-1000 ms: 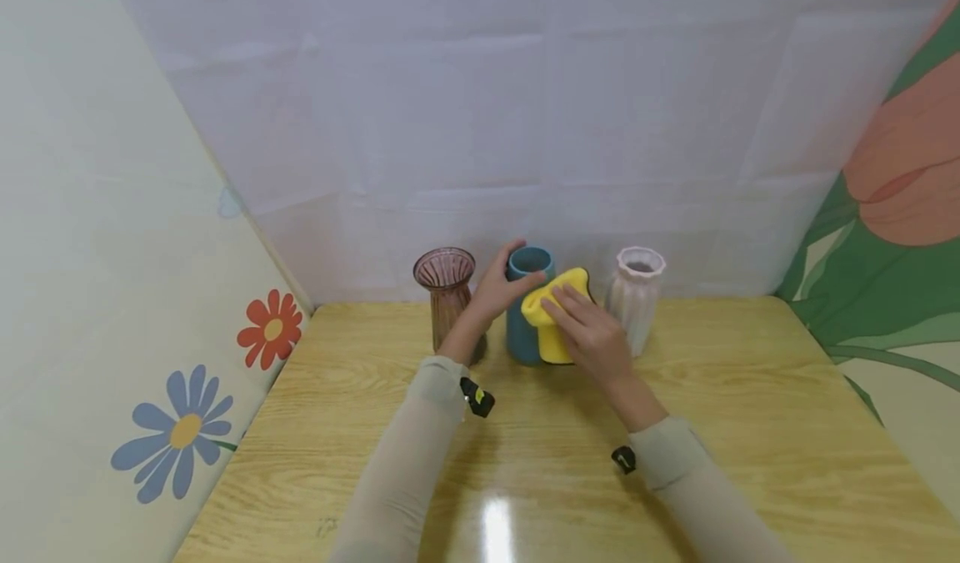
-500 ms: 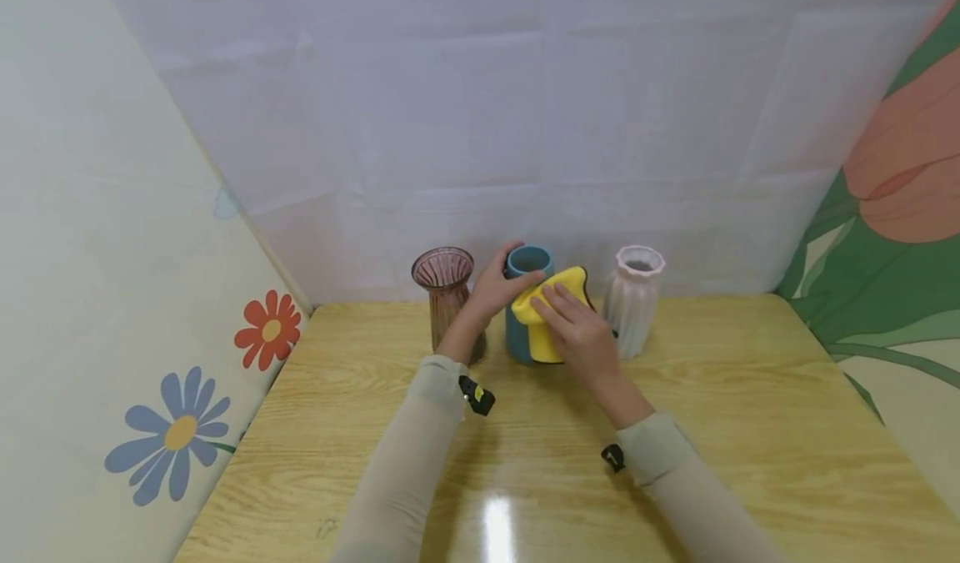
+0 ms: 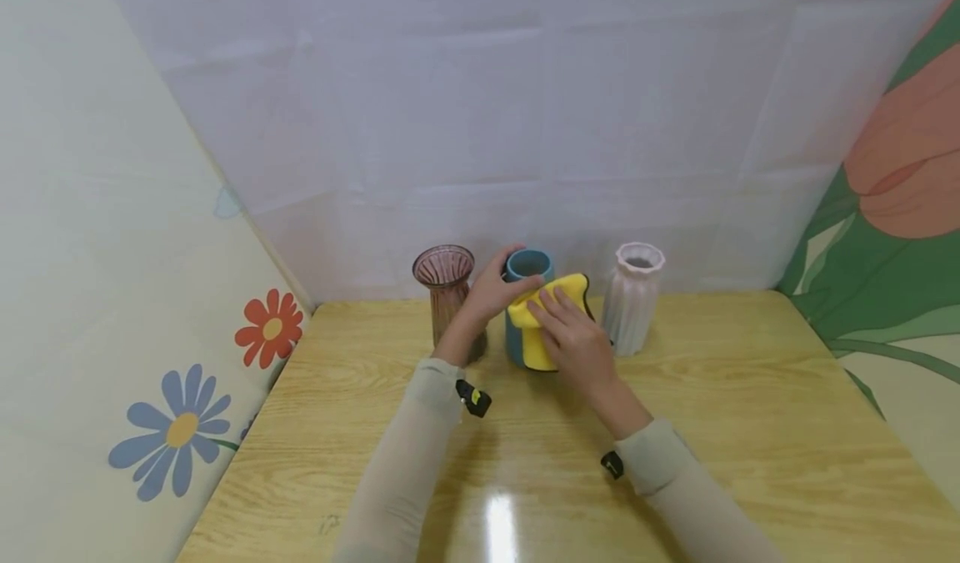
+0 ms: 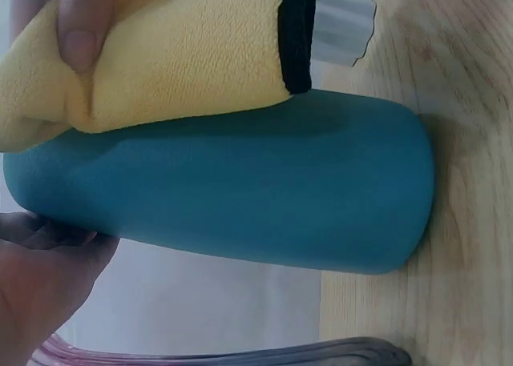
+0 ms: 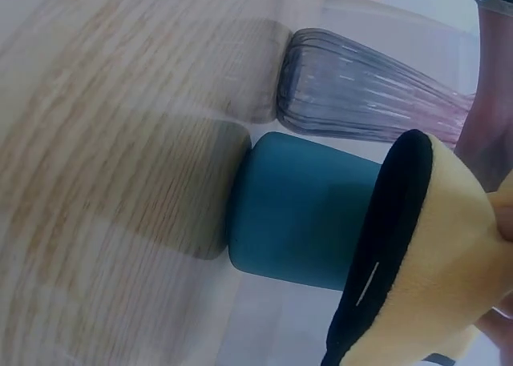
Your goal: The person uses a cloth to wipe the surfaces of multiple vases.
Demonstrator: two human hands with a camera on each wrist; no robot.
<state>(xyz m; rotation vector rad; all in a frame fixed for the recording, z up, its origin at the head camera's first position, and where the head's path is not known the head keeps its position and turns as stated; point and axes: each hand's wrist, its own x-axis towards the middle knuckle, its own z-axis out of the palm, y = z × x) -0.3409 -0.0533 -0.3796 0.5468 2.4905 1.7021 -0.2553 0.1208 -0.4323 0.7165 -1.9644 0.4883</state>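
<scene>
Blue vase, table edge behind

The smooth teal-blue vase stands upright on the worktop, mouth open upward, its upper part held by the left hand. The black-edged yellow fleecy cloth, folded over, lies against its side under the right hand.

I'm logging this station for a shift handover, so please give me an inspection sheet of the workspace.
Surface: wood-grained table, with a bright reflection.
Job's things: blue vase, upright; yellow cloth against its side.
Clutter: purple ribbed vase to its left, pale pink vase to its right, both upright.
Hands: left hand grips the blue vase near its rim; right hand presses the cloth.
Cables: nothing seen.
Surroundings: pale sheet behind, flower-decorated panels at both sides.
</scene>
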